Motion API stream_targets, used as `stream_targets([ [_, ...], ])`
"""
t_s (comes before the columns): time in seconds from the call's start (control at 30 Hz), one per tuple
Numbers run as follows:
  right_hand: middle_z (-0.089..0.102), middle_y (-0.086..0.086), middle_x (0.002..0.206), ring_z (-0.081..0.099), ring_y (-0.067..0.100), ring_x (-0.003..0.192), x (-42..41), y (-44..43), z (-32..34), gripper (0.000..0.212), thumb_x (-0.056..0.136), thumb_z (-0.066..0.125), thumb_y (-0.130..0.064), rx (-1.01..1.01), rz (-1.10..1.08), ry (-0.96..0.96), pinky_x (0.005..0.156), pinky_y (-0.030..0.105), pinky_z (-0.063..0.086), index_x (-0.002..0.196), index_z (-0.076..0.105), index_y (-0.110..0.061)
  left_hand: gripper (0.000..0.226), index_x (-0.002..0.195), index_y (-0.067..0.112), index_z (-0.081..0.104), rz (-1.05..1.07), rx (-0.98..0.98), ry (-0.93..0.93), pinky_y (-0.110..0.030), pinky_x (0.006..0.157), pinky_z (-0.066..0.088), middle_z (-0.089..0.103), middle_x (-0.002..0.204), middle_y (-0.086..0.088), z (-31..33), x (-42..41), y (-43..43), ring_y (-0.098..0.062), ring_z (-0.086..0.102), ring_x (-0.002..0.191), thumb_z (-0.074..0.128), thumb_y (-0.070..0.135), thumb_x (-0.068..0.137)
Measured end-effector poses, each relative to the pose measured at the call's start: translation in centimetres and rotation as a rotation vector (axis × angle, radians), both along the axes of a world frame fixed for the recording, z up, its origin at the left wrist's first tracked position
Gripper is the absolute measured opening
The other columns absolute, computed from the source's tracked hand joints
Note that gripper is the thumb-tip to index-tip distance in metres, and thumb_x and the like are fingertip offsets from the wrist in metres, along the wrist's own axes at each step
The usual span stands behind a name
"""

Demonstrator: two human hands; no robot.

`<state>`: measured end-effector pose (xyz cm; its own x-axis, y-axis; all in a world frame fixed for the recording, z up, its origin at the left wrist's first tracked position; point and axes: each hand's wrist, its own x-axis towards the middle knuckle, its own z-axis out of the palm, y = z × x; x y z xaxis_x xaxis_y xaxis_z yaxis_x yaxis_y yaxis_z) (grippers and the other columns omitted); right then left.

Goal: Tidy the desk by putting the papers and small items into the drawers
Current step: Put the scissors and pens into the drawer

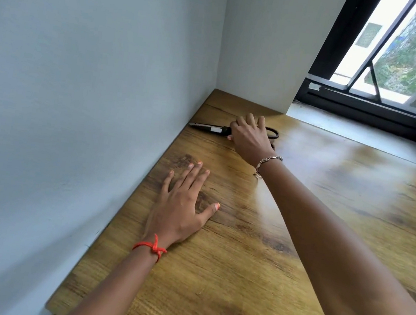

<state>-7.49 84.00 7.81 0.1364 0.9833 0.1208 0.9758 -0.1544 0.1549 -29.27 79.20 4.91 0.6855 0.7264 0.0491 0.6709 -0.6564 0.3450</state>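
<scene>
scissors in the far corner, right hand on them

scissors (211, 128) lie flat on the wooden desk (299, 225), in the far corner. the closed blades (202, 126) point to the wall (77, 84) and come very near to it. the right hand (250, 139) covers the handle part: its fingers curl over the top and the thumb comes from the near side, so it appears to grip them, though they are not yet lifted from the wood. one black handle loop (274, 132) shows beyond the fingers. the left hand (180, 207) rests flat on the desk, nearer to the person, with fingers straight and spread, holding nothing.

in my judgement the scissors are stiff and rather heavy for a small item, metal with a hard handle, so they will not bend or break. the desk looks smooth and shiny, so they can slide away if they are pushed and not pinched. the safe place to take hold is the handle or the pivot, with the blades kept closed and turned away from the palm. no drawer is in view, so i cannot tell where they must go.
</scene>
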Motion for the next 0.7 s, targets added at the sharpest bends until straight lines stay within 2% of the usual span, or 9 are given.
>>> stream_targets([
  [0.17,0.050,0.013,0.120,0.045,0.032,0.115,-1.9,-3.8,0.8,0.030,0.098,0.040,-0.027,0.000,-0.028,0.081,0.097,0.052,0.031,0.116,0.050,-0.005,0.077,0.147,0.028,0.019,0.004,0.002,-0.016,-0.038,0.117,-0.004,0.006,0.157,0.010,-0.2,0.0,0.1,-0.004,0.001,0.143,0.029,0.065,0.080],
  [0.23,0.050,0.012,0.119,0.044,0.031,0.116,-3.1,-6.3,1.4,0.029,0.098,0.041,-0.026,0.023,-0.033,0.096,0.094,0.053,0.033,0.114,0.051,-0.005,0.075,0.146,0.023,0.024,-0.007,0.001,-0.044,-0.040,0.117,0.000,0.014,0.156,0.007,0.0,0.0,0.1,-0.008,0.007,0.144,0.037,0.063,0.083],
  [0.33,0.052,0.010,0.117,0.046,0.030,0.113,-5.1,-10.6,2.3,0.028,0.097,0.042,-0.027,0.049,-0.059,0.121,0.091,0.050,0.034,0.112,0.052,-0.006,0.063,0.138,0.010,0.040,0.025,-0.087,-0.263,-0.037,0.115,0.017,0.039,0.145,-0.005,0.7,-0.4,-0.4,-0.019,0.032,0.136,0.059,0.040,0.086],
  [0.43,0.053,0.008,0.113,0.049,0.028,0.108,-7.4,-15.4,3.1,0.029,0.096,0.043,-0.031,0.039,-0.109,0.162,0.091,0.046,0.033,0.110,0.054,-0.009,0.051,0.126,0.005,0.053,0.219,-0.385,-0.572,-0.030,0.103,0.040,0.058,0.125,-0.008,1.8,-1.8,-3.3,-0.020,0.053,0.119,0.069,0.024,0.082],
  [0.5,0.055,0.007,0.111,0.049,0.028,0.107,-9.0,-18.2,3.6,0.029,0.095,0.044,-0.033,0.040,-0.166,0.256,0.090,0.044,0.032,0.108,0.055,-0.010,0.042,0.120,0.006,0.057,0.321,-0.664,-0.766,-0.032,0.097,0.047,0.064,0.112,-0.006,2.9,-2.7,-6.4,-0.018,0.061,0.107,0.069,0.017,0.082],
  [0.6,0.057,0.007,0.110,0.050,0.027,0.106,-11.9,-23.0,4.3,0.031,0.093,0.047,-0.036,0.018,-0.239,0.396,0.086,0.040,0.032,0.107,0.057,-0.009,0.029,0.112,0.004,0.060,0.381,-0.983,-0.887,-0.033,0.085,0.053,0.066,0.103,-0.013,4.5,-4.3,-11.8,-0.021,0.064,0.094,0.065,0.011,0.085],
  [0.7,0.061,0.007,0.099,0.057,0.028,0.092,-14.9,-27.5,4.8,0.031,0.090,0.053,-0.038,0.057,-0.318,0.525,0.074,0.035,0.037,0.098,0.059,-0.008,0.029,0.113,-0.006,0.058,0.393,-1.202,-0.934,-0.026,0.070,0.058,0.066,0.101,-0.019,5.8,-5.3,-17.1,-0.018,0.068,0.082,0.060,0.007,0.088],
])
